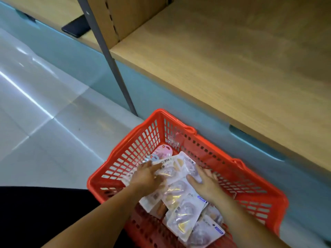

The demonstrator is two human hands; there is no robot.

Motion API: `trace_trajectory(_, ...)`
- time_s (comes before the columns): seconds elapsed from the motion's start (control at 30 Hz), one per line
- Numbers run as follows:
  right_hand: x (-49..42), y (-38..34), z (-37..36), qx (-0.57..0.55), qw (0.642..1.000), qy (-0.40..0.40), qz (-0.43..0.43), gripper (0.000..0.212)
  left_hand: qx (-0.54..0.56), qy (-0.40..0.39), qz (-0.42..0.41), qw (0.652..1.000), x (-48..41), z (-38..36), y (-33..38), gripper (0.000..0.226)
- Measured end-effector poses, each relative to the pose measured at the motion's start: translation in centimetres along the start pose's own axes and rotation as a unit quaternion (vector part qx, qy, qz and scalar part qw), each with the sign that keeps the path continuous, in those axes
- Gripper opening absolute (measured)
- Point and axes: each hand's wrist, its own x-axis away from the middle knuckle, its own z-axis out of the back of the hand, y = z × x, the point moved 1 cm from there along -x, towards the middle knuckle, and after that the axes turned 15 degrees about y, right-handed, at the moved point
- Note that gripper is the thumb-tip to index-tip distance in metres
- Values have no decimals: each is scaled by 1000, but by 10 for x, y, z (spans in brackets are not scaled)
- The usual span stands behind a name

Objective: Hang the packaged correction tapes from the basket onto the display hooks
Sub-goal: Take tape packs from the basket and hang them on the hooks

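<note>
A red plastic basket (pixel 238 178) stands on the floor against the shelf base. Inside lie several packaged correction tapes (pixel 180 201) in clear blister packs on pale cards, heaped loosely. Both my hands reach into the basket. My left hand (pixel 146 175) lies on the pile's left side, fingers stretched over a pack. My right hand (pixel 204 183) rests on the pile's right side, fingers spread flat, thumb on a pack. Neither hand visibly grips a pack. No display hooks are in view.
A wooden shelf board (pixel 232 56) runs above the pale blue base (pixel 161 97). A grey metal upright (pixel 114 67) stands left of the basket. A dark flat object (pixel 76 26) lies on the far shelf. Glossy white floor tiles (pixel 44 122) spread to the left.
</note>
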Motion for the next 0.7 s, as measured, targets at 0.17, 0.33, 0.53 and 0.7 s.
trace_trajectory(0.17, -5, -2, -24, 36, 995, 89, -8, 59, -33, 68, -8, 997, -3, -1, 5, 45)
trace_trajectory(0.33, 1, 1, -30, -45, 983, 180, 5, 57, 47, 69, 64, 994, -1, 5, 13, 51)
trace_trajectory(0.53, 4, -9, -16, -105, 982, 155, -30, 41, 234, -17, 161, 959, 5, 5, 10, 74)
trace_trajectory(0.7, 8, -8, -9, -257, 959, 98, -67, 34, 200, -73, 94, 972, 10, 1, 15, 47)
